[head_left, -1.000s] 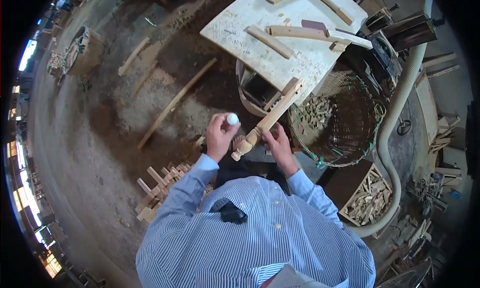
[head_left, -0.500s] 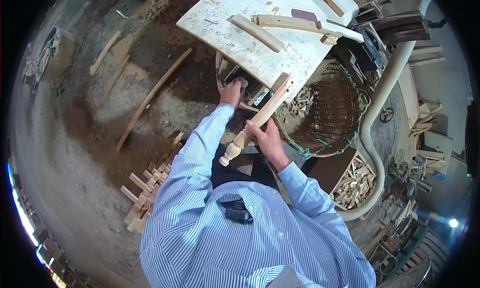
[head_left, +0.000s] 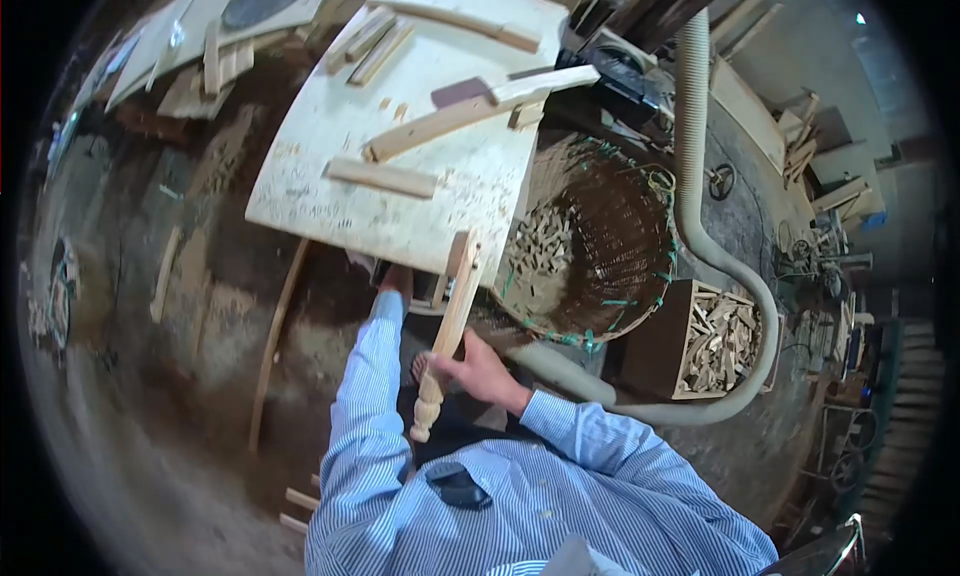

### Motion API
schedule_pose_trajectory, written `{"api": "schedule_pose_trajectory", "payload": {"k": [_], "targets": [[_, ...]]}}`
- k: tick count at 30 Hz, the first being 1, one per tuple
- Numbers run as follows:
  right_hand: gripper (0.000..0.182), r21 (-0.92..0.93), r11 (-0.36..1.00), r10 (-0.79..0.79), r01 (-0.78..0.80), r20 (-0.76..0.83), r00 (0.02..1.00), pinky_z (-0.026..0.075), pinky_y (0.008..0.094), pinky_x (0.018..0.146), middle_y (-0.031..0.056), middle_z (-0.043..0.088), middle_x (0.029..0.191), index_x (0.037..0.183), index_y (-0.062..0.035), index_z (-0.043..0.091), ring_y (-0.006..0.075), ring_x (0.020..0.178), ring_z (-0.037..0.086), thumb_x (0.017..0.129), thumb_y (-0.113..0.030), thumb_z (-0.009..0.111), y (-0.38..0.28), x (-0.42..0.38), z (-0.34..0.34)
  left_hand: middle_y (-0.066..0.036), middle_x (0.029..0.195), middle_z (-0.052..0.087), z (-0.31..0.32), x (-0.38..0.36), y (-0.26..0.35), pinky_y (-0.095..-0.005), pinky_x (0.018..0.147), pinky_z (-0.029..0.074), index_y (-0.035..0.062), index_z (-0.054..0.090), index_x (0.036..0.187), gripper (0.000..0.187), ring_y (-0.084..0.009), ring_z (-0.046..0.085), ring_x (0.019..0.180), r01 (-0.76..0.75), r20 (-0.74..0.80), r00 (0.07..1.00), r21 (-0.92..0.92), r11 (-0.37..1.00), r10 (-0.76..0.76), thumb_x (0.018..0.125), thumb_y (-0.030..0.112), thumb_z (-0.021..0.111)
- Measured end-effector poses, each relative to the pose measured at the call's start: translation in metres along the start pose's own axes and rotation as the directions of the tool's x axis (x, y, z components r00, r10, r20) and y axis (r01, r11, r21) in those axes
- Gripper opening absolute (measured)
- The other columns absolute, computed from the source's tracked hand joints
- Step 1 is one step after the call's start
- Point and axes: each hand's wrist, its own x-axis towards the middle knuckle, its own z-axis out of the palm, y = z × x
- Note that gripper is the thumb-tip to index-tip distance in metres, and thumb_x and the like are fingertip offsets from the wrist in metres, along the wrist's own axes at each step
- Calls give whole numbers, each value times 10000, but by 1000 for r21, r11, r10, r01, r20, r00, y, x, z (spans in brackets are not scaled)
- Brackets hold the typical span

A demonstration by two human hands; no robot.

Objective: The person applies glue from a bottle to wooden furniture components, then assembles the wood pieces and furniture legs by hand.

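My right hand (head_left: pixel 484 374) is closed around a turned wooden leg (head_left: pixel 457 314). Its rounded, carved end points toward my body, and its square end reaches the near corner of the white table (head_left: pixel 290 191). At that end a small wood block (head_left: pixel 458 251) lies against it. My left hand (head_left: pixel 398 278) reaches under the table's near edge, so its fingers are hidden and I cannot see what they touch. Nearest my hands on the tabletop is a short wooden strip (head_left: pixel 382 177), with a longer shaped piece (head_left: pixel 430 128) beyond it.
A woven basket (head_left: pixel 640 291) with wood offcuts stands right of the table. Nearby, a box (head_left: pixel 648 346) holds more scraps, and a ribbed hose (head_left: pixel 690 146) curves around it. A long wooden strip (head_left: pixel 280 341) lies on the floor at left.
My view has turned, so the table appears lower and further left. The left hand has gone deeper under the table edge. My right hand still holds the turned leg.
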Motion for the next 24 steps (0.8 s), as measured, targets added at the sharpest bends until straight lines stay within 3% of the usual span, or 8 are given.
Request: {"api": "schedule_pose_trajectory", "payload": {"k": [5, 6, 8, 13, 17, 20, 22, 24], "targets": [[693, 72, 997, 17, -19, 28, 999, 592, 368, 669, 187, 737, 947, 1238, 61, 505, 231, 719, 738, 919, -489, 779, -1, -2, -2, -257, 1234, 690, -8, 1, 27, -533, 977, 515, 66, 658, 1321, 387, -451, 635, 1191, -95, 7, 995, 66, 993, 95, 1041, 236, 452], [693, 83, 997, 6, -7, 12, 1000, 592, 368, 669, 187, 737, 947, 1238, 61, 505, 231, 719, 738, 919, -489, 779, 2, -1, 0, -258, 1234, 689, -7, 38, 64, -534, 977, 515, 66, 658, 1320, 386, -452, 635, 1189, -109, 14, 994, 81, 991, 108, 1041, 234, 451], [689, 86, 994, 66, -71, 54, 996, 597, 367, 678, 183, 738, 931, 1234, 60, 505, 233, 710, 738, 916, -484, 781, 6, 0, 1, -259, 1236, 688, -17, -3, 32, -536, 978, 515, 66, 659, 1318, 384, -455, 636, 1187, -136, 32, 991, 107, 985, 133, 1040, 230, 450], [749, 38, 991, 122, -125, 80, 989, 576, 429, 914, 254, 718, 1149, 1295, 69, 520, 354, 1044, 737, 901, -518, 768, -5, -2, -5, -261, 1239, 686, -26, -10, 51, -542, 982, 515, 67, 661, 1312, 380, -461, 637, 1179, -190, 71, 981, 163, 968, 180, 1039, 221, 447], [749, 121, 987, 94, -103, 76, 993, 575, 428, 919, 254, 720, 1144, 1303, 64, 517, 361, 1038, 739, 902, -515, 769, 3, -2, 0, -263, 1242, 684, -35, -10, 65, -546, 984, 515, 68, 663, 1308, 376, -466, 637, 1174, -201, 109, 977, 206, 958, 182, 1038, 214, 445], [768, 55, 996, 71, -75, 74, 995, 613, 378, 840, 258, 711, 1150, 1317, 87, 482, 291, 982, 762, 921, -501, 776, 2, -1, -3, -264, 1244, 683, -45, -28, 64, -550, 986, 515, 68, 664, 1305, 374, -470, 638, 1170, -205, 124, 976, 241, 949, 179, 1037, 208, 443], [732, -8, 998, 57, -57, 17, 998, 577, 433, 910, 247, 724, 1147, 1295, 53, 533, 370, 1042, 739, 897, -512, 775, 0, -4, -3, -265, 1245, 682, -49, -31, 69, -552, 987, 515, 69, 665, 1302, 372, -473, 638, 1167, -213, 139, 974, 264, 941, 181, 1036, 205, 442], [719, 4, 1000, 31, -31, -16, 999, 579, 428, 904, 245, 726, 1138, 1289, 48, 542, 361, 1031, 742, 894, -504, 781, 4, -5, 1, -266, 1247, 682, -52, -52, 62, -554, 989, 515, 69, 665, 1300, 371, -475, 638, 1164, -222, 157, 971, 292, 930, 183, 1036, 201, 441]]}}
